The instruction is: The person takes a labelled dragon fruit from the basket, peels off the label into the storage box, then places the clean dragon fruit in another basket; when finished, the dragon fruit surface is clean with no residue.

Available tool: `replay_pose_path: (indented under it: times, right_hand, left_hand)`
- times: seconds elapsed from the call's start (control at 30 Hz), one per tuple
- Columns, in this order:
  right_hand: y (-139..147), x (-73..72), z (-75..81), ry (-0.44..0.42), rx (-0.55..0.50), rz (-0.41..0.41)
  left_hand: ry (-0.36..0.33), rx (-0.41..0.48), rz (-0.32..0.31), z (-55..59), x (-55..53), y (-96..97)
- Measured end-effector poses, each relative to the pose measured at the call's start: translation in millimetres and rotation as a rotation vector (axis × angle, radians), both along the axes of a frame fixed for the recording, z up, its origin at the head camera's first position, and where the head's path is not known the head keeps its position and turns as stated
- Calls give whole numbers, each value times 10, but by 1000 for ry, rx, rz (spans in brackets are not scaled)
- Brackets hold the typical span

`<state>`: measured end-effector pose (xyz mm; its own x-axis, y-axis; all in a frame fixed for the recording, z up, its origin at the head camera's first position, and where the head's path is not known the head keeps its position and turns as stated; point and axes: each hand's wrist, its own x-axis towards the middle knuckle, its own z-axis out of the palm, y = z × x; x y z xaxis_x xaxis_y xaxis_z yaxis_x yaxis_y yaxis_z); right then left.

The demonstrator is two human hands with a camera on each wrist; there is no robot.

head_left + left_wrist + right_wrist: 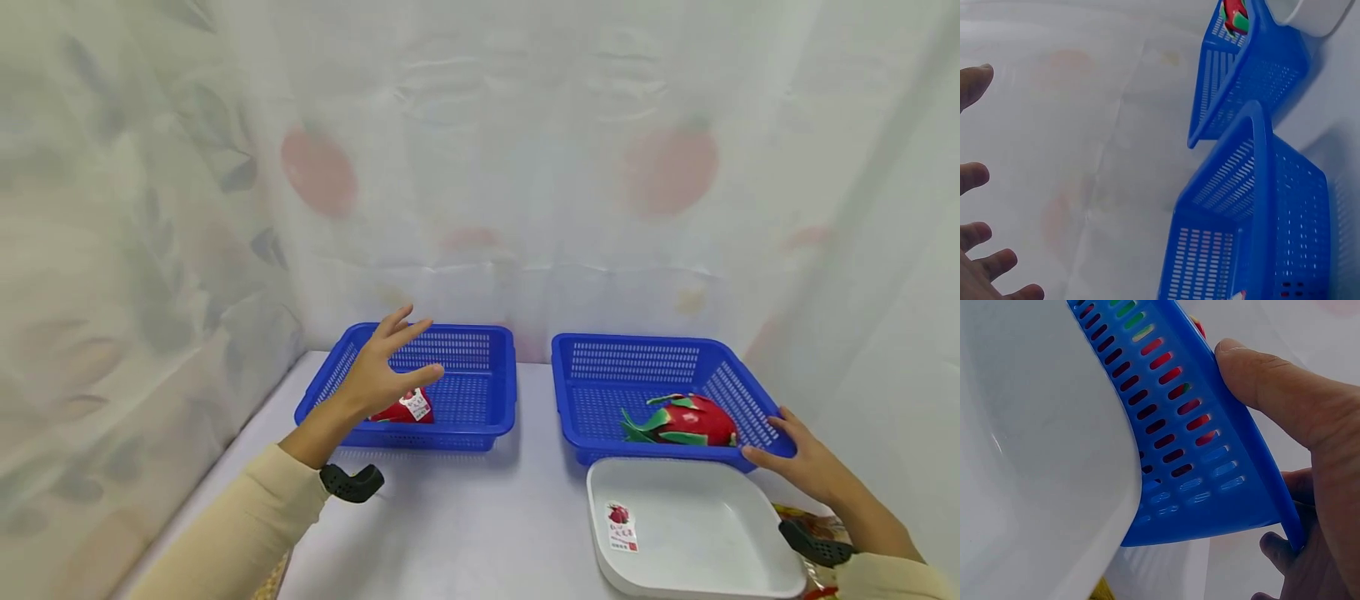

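Note:
In the head view, my left hand (378, 375) hovers over the left blue basket (457, 437) with fingers spread and nothing in them. Inside that basket lies a red object with a white label (415, 404), partly hidden behind the hand and wrist. My right hand (813, 467) grips the near right corner of the right blue basket (633, 362). The right wrist view has the thumb (1266, 384) on the rim and the fingers round the outer side. A red dragon fruit (697, 419) with green scales lies on its side in this basket.
A white tray (697, 525) with a dragon fruit sticker (621, 527) stands right in front of the right basket. Colourful packaging (817, 525) shows beneath my right forearm. A curtain (495, 167) hangs behind the baskets, and woven material (270, 583) peeks out at lower left.

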<state>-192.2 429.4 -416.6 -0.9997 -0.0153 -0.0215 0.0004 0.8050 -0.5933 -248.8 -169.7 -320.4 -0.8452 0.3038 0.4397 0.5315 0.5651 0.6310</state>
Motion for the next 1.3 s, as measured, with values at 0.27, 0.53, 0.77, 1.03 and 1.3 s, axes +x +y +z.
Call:
replay_pose_path:
  times: [0.27,0.53,0.77,1.03,1.3]
  right_hand:
    - [7,22,-20,-7,1,-8]
    - [8,31,19,-19,-19,0]
    - [5,33,31,-16,-27,3]
    - [14,15,17,-11,-20,9]
    - [11,0,13,-15,-21,10]
  left_hand:
    - [5,-12,53,-145,2,-235]
    - [5,-23,121,-324,-4,-509]
    - [-35,-28,194,-478,-6,-711]
    - [-79,-44,276,-630,-20,-922]
    - [-99,-57,338,-860,-77,-1124]
